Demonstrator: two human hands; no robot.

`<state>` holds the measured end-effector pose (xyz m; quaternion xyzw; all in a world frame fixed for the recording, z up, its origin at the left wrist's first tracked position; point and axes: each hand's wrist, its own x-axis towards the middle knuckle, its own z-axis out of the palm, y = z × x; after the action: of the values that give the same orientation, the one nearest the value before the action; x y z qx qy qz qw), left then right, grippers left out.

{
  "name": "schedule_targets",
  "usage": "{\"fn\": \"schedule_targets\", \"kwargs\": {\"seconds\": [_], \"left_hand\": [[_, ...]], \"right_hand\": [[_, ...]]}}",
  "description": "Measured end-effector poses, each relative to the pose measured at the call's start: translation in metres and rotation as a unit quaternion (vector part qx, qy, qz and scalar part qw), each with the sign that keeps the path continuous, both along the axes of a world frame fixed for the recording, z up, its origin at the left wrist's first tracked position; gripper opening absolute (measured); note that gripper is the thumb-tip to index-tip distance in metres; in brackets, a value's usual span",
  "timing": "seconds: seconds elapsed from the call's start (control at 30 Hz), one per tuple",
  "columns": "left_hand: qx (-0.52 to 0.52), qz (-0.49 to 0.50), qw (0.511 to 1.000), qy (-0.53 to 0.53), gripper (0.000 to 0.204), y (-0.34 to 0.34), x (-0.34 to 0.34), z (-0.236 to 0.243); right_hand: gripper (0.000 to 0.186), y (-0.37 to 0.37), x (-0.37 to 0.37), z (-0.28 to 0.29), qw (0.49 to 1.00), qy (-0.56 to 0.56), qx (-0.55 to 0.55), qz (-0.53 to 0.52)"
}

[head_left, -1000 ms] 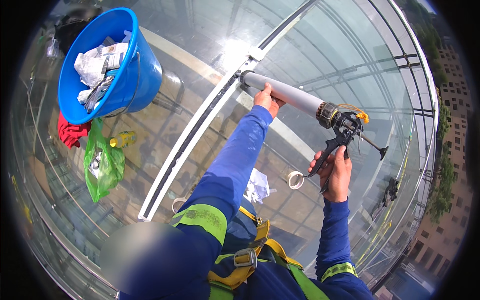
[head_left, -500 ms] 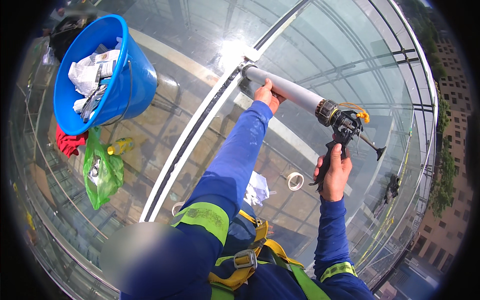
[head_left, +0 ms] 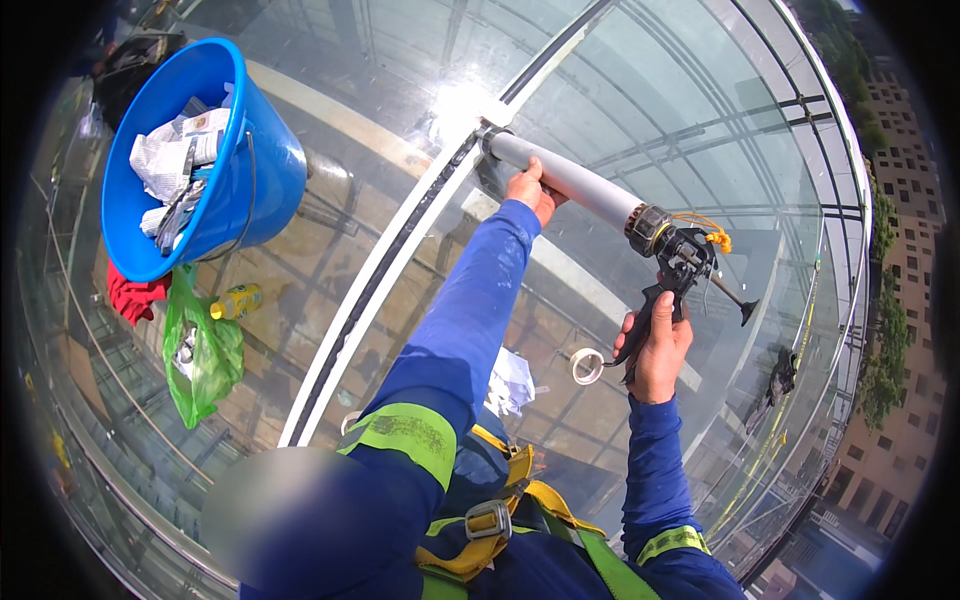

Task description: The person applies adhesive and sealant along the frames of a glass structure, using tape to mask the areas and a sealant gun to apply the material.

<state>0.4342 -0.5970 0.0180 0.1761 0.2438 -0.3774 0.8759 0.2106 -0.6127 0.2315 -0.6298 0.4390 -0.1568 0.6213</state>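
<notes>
Gripping caulking gun (head_left: 590,190); bucket (head_left: 275,185) holds paper (head_left: 160,165)

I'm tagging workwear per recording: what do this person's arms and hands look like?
The left hand and right hand are ungloved. The left sleeve and right sleeve are blue and wrist-length, each with a yellow-green band bearing a greyish middle stripe. Pale smudges mark the left sleeve.

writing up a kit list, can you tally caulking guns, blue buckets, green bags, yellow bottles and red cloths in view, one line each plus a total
Caulking gun: 1
Blue bucket: 1
Green bag: 1
Yellow bottle: 1
Red cloth: 1
Total: 5
</notes>
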Motion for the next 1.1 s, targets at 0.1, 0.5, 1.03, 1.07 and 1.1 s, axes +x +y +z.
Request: {"fn": "schedule_targets", "kwargs": {"seconds": [0.1,0.5,1.03,1.07,1.1], "left_hand": [[0.001,-0.003,1.000,-0.004,0.040,-0.002,0.000,-0.004],[0.032,-0.044,0.998,-0.037,0.041,-0.007,-0.006,-0.022],[-0.050,-0.021,0.998,-0.034,0.042,0.005,-0.010,-0.030],[-0.050,-0.019,0.998,-0.034,0.042,0.005,-0.011,-0.030],[-0.053,-0.018,0.998,-0.030,0.042,0.004,-0.011,-0.030]], "right_hand": [[0.051,0.003,-0.002,-0.007,1.000,0.020,-0.015,-0.010],[0.043,0.005,-0.034,-0.061,0.989,-0.096,0.090,-0.064],[0.036,0.013,-0.044,-0.060,0.994,-0.015,-0.100,0.033],[0.036,0.011,-0.045,-0.060,0.994,-0.022,-0.096,0.045],[0.036,0.009,-0.047,-0.061,0.994,-0.031,-0.092,0.056]]}}
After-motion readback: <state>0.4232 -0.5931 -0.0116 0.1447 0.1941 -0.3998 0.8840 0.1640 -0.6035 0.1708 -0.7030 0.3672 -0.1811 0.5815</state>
